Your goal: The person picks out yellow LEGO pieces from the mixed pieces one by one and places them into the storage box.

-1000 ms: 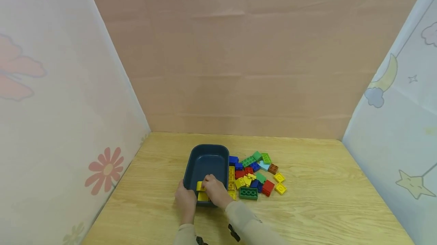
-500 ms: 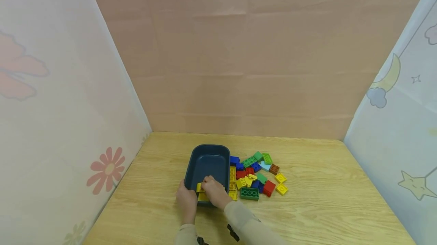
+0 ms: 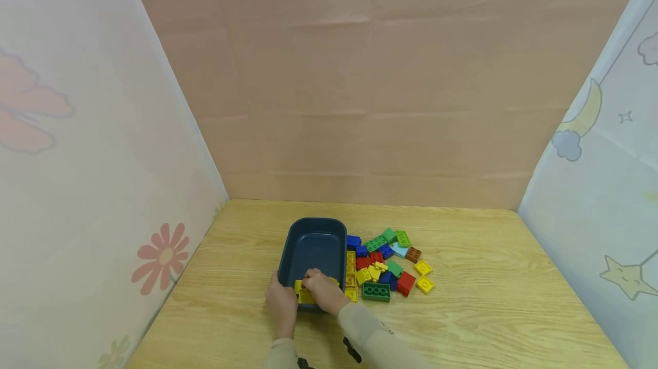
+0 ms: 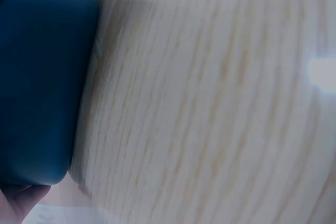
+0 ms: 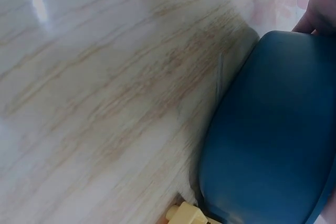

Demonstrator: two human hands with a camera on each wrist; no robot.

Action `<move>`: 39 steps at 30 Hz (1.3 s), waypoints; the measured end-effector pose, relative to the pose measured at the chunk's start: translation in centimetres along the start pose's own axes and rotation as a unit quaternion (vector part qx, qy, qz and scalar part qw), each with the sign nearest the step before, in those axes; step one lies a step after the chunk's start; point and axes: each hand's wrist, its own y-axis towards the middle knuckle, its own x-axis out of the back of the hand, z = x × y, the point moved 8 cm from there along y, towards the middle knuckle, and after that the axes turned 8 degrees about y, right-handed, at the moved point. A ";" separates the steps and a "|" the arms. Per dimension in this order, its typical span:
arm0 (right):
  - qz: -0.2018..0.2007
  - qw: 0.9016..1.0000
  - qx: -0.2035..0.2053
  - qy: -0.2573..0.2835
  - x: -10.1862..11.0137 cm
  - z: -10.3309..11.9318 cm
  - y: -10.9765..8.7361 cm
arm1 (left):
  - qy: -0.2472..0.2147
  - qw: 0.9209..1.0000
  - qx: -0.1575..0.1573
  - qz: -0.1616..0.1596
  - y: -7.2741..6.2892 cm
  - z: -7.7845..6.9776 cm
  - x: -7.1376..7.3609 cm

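Note:
A dark blue tray point(image 3: 317, 250) lies on the table in the head view, and its outer wall point(image 4: 44, 82) fills the left part of the left wrist view. My left hand point(image 3: 281, 301) grips the tray's left side near its front corner. Inside the front end lie yellow toy bricks point(image 3: 305, 297). My right hand point(image 3: 326, 292) reaches over the tray's front right and pinches a yellow brick point(image 3: 297, 286), its fingers hiding much of it. Neither wrist view shows that grip; the right wrist view shows the tray's outside point(image 5: 268, 129).
Along the tray's right side runs a row of yellow bricks point(image 3: 350, 263). Farther right lie several loose bricks, among them a dark green one point(image 3: 376, 292), a red one point(image 3: 405, 283) and a brown one point(image 3: 413, 254). Printed cloth walls point(image 3: 103, 129) stand at both sides.
The yellow brick under my right hand sits lower and nearer the front of the tray than before. My right fingers have dropped slightly; my left hand keeps its place on the tray.

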 end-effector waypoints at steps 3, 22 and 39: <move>0.021 1.000 -0.001 -0.003 -0.4 0.0 0.0 | -0.001 1.000 -0.002 0.001 -0.1 0.0 0.0; 0.042 0.999 -0.013 0.000 -0.3 -0.5 -0.5 | 0.022 1.000 0.012 0.006 -0.2 0.1 -0.3; -0.101 0.990 -0.059 0.084 5.4 -3.8 -3.2 | 0.022 0.999 0.027 0.030 0.2 0.4 -0.4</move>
